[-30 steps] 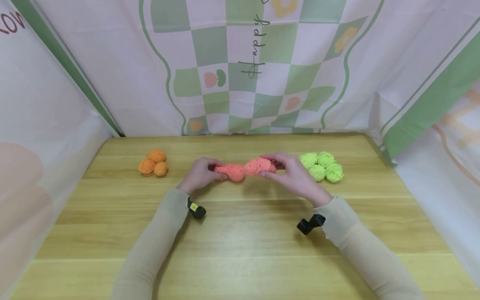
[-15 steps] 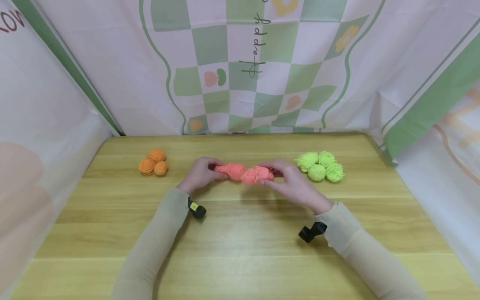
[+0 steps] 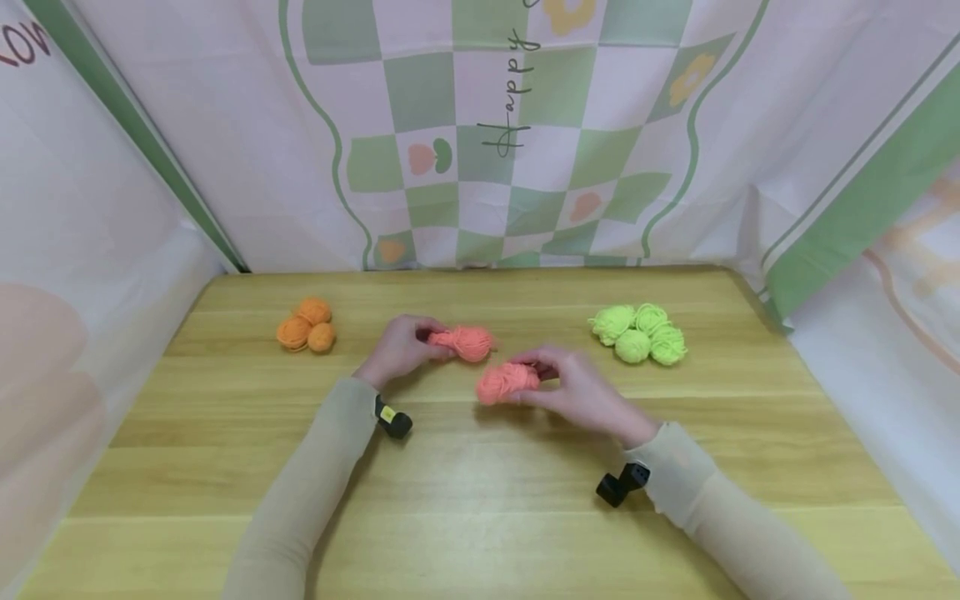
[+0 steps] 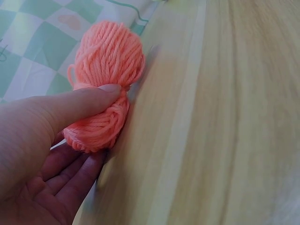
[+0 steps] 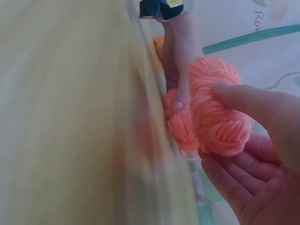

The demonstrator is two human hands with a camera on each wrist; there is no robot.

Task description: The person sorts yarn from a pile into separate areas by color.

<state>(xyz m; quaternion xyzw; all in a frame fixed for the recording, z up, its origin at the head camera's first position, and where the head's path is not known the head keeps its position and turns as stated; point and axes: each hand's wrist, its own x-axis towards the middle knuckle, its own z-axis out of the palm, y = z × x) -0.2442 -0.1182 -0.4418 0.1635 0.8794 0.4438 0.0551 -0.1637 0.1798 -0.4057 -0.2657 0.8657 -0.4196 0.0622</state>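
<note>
My left hand (image 3: pixel 401 348) grips a coral pink ball of yarn (image 3: pixel 471 342) by its narrow left end, near the middle of the table. In the left wrist view, the thumb presses across the pinched waist of this yarn (image 4: pixel 110 54). A second coral ball of yarn (image 3: pixel 504 383) is in my right hand (image 3: pixel 581 387), nearer the front and a little to the right. The right wrist view has this yarn (image 5: pixel 218 108) between thumb and fingers, held above the wood. A gap separates the two coral balls in the head view.
Three orange balls of yarn (image 3: pixel 306 325) lie together at the left on the wooden table (image 3: pixel 480 517). Several lime green balls of yarn (image 3: pixel 641 333) are grouped at the right. A printed cloth (image 3: pixel 487 208) hangs along the table's back edge.
My right hand has brought its coral ball toward the front and slightly left, away from the other one it was touching. The left hand has stayed in place with its ball.
</note>
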